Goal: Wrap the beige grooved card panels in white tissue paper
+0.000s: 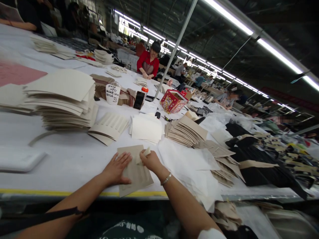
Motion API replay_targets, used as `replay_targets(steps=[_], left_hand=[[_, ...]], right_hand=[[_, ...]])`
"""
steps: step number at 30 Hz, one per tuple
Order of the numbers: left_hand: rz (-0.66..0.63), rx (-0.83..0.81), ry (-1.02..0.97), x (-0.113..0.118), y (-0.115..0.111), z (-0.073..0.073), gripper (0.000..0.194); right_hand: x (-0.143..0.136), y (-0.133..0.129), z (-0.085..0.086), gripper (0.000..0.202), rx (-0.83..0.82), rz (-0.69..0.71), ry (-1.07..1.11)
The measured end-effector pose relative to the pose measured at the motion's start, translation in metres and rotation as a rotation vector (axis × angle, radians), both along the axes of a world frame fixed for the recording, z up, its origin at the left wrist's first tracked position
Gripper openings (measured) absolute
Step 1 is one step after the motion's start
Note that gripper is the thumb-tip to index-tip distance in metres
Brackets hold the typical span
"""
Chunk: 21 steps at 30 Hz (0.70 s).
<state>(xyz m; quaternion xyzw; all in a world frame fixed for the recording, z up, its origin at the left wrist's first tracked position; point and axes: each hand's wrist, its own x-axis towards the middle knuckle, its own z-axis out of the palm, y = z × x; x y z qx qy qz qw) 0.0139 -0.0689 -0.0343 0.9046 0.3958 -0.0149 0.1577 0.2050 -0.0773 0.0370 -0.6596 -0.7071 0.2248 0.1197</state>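
A grey-beige sheet (136, 176) lies near the table's front edge. My left hand (118, 169) rests on its left side, fingers spread flat. On its upper right, my right hand (151, 161) is closed on a small pale strip (139, 158), which touches the sheet. Behind the hands sits a stack of white sheets (146, 127). To its left are beige pieces with pale bands (109, 126), and to its right a fanned stack of beige sheets (185, 131).
A tall stack of beige panels (62, 99) stands at the left. A phone (139, 100) and red box (173, 101) are further back. Thin white sheets (189, 162) lie right of my hands. A person in red (149, 63) works across the table.
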Motion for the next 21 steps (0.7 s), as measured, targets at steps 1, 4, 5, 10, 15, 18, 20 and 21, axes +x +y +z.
replay_targets(steps=[1, 4, 5, 10, 15, 18, 20, 21], left_hand=[[0.000, -0.001, 0.002, 0.000, 0.000, 0.000, 0.102], [0.001, -0.016, 0.006, 0.000, 0.000, -0.003, 0.104], [0.003, -0.019, 0.006, -0.001, 0.000, -0.004, 0.104], [0.006, -0.024, -0.010, -0.001, 0.000, -0.005, 0.106], [-0.008, -0.025, -0.007, -0.001, 0.000, -0.002, 0.104], [-0.007, -0.018, -0.010, 0.000, 0.000, -0.004, 0.104], [-0.002, -0.016, -0.018, -0.001, 0.000, -0.006, 0.105], [0.001, -0.013, -0.024, -0.001, 0.001, -0.007, 0.106]], right_hand=[[-0.006, 0.012, -0.001, 0.029, 0.060, -0.004, -0.056], [-0.015, 0.020, 0.000, 0.025, 0.119, 0.022, -0.214], [-0.015, 0.012, 0.001, 0.025, 0.106, 0.041, -0.243], [0.003, -0.050, 0.007, 0.028, -0.026, 0.165, -0.240], [-0.008, -0.027, 0.002, 0.033, 0.006, 0.127, -0.240], [-0.026, 0.009, 0.001, 0.030, 0.091, 0.063, -0.271], [-0.032, 0.014, 0.002, 0.029, 0.089, 0.067, -0.275], [-0.031, 0.010, 0.003, 0.029, 0.079, 0.089, -0.268]])
